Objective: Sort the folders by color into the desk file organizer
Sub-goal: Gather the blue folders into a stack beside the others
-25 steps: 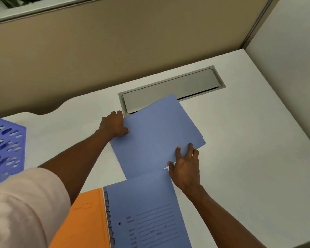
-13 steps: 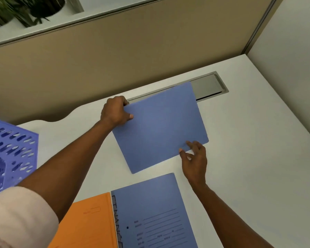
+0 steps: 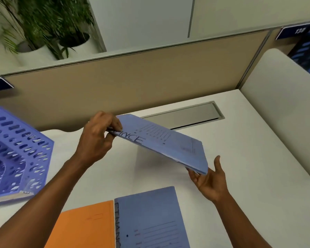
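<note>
Far left on the white desk (image 3: 249, 158) stands a purple file organizer (image 3: 16, 154) with perforated walls. Its open slots face up and toward the person. Behind it, above the beige partition (image 3: 132, 83), are leafy potted plants (image 3: 43, 24).

Next comes the left hand (image 3: 97, 140), raised above the desk. Its thumb and fingertips pinch the near left corner of a blue folder (image 3: 161, 142), right by the handwritten lettering along the spine edge. The grip is narrow and firm on that corner.

Below, at the near edge of the desk, an orange folder (image 3: 84, 226) lies flat. A second blue folder (image 3: 150, 217) lies just beside it on the right, their long edges touching, with its printed form lines facing up.

The held blue folder hangs in the air over the middle of the desk. It is tilted, with its left end higher and its right end dipping, and its printed front faces up. It is well apart from the organizer. Behind it a grey hatch (image 3: 186, 115) is set into the desktop.

The right hand (image 3: 209, 183) is palm up under the folder's low right corner. Its fingers are relaxed and spread beneath the corner, propping it, and the thumb stands clear.

At far right, a blue number plate (image 3: 299, 31) sits on top of the partition.
</note>
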The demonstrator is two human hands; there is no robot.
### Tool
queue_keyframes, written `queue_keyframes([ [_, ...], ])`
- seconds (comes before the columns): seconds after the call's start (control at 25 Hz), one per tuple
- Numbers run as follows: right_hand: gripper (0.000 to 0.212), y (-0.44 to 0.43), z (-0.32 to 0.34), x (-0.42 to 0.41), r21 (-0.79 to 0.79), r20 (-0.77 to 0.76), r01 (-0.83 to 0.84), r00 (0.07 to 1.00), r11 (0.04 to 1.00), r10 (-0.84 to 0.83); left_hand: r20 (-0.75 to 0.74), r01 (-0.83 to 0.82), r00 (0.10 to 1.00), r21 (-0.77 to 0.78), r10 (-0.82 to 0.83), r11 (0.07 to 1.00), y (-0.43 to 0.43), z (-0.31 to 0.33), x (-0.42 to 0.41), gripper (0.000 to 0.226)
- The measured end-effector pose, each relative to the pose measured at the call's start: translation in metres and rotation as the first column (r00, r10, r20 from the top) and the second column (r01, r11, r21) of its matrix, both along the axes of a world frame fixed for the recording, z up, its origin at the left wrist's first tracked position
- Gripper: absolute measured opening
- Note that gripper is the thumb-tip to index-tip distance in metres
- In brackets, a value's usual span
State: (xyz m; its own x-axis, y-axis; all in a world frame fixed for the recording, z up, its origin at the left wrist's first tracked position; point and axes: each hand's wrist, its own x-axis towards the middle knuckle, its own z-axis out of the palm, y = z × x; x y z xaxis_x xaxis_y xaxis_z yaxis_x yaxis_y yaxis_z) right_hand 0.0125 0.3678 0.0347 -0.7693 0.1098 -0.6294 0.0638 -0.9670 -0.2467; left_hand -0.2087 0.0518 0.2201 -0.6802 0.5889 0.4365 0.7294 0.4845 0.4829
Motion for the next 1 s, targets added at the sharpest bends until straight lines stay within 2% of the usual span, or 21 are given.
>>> queue_keyframes([
  [0.12,0.066,0.002,0.008,0.007,0.167,0.067,-0.277,0.961,0.946,0.270,-0.102,0.112,0.989,-0.001,-0.111,0.994,-0.032,0.015,0.012,0.030],
  [0.24,0.053,-0.013,0.018,0.007,0.308,0.094,-0.388,0.921,0.868,0.378,-0.150,0.142,0.977,-0.074,-0.152,0.987,-0.052,0.025,0.027,0.026],
  [0.28,0.053,-0.019,0.021,0.006,0.370,0.093,-0.422,0.903,0.827,0.419,-0.169,0.133,0.975,-0.092,-0.148,0.987,-0.058,0.026,0.032,0.024],
  [0.36,0.070,-0.031,0.021,0.005,0.447,0.073,-0.461,0.873,0.766,0.483,-0.231,0.054,0.970,-0.082,-0.072,0.995,-0.067,0.029,0.043,0.016],
  [0.4,0.080,-0.037,0.020,0.007,0.448,0.056,-0.458,0.871,0.768,0.487,-0.278,-0.034,0.960,-0.050,0.019,0.998,-0.070,0.029,0.050,0.010],
  [0.44,0.085,-0.044,0.019,0.009,0.442,0.038,-0.441,0.879,0.781,0.476,-0.299,-0.153,0.943,0.003,0.146,0.988,-0.073,0.030,0.059,0.015],
  [0.48,0.082,-0.050,0.017,0.012,0.433,0.017,-0.406,0.896,0.805,0.443,-0.256,-0.278,0.923,0.074,0.287,0.958,-0.073,0.028,0.070,0.031],
  [0.52,0.074,-0.057,0.016,0.015,0.427,0.006,-0.363,0.917,0.828,0.398,-0.135,-0.394,0.899,0.160,0.416,0.905,-0.073,0.024,0.085,0.047],
  [0.56,0.063,-0.064,0.017,0.018,0.429,0.008,-0.324,0.935,0.843,0.355,0.049,-0.499,0.862,0.250,0.504,0.830,-0.070,0.018,0.102,0.054],
  [0.64,0.052,-0.077,0.015,0.028,0.453,0.024,-0.255,0.961,0.854,0.274,0.474,-0.656,0.743,0.369,0.474,0.659,-0.060,0.001,0.143,0.035],
  [0.72,0.052,-0.085,0.010,0.038,0.483,0.050,-0.230,0.971,0.845,0.236,0.740,-0.729,0.602,0.357,0.300,0.584,-0.048,-0.013,0.176,0.018],
  [0.8,0.068,-0.091,0.005,0.049,0.524,0.101,-0.264,0.963,0.809,0.249,0.830,-0.749,0.516,0.318,0.212,0.581,-0.042,-0.026,0.199,0.019],
  [0.88,0.090,-0.093,-0.002,0.059,0.566,0.182,-0.323,0.946,0.759,0.267,0.846,-0.757,0.489,0.290,0.214,0.585,-0.043,-0.030,0.213,0.035],
  [1.0,0.082,-0.097,-0.006,0.070,0.584,0.243,-0.358,0.934,0.729,0.263,0.847,-0.744,0.492,0.289,0.202,0.602,-0.052,-0.032,0.221,0.044],
])
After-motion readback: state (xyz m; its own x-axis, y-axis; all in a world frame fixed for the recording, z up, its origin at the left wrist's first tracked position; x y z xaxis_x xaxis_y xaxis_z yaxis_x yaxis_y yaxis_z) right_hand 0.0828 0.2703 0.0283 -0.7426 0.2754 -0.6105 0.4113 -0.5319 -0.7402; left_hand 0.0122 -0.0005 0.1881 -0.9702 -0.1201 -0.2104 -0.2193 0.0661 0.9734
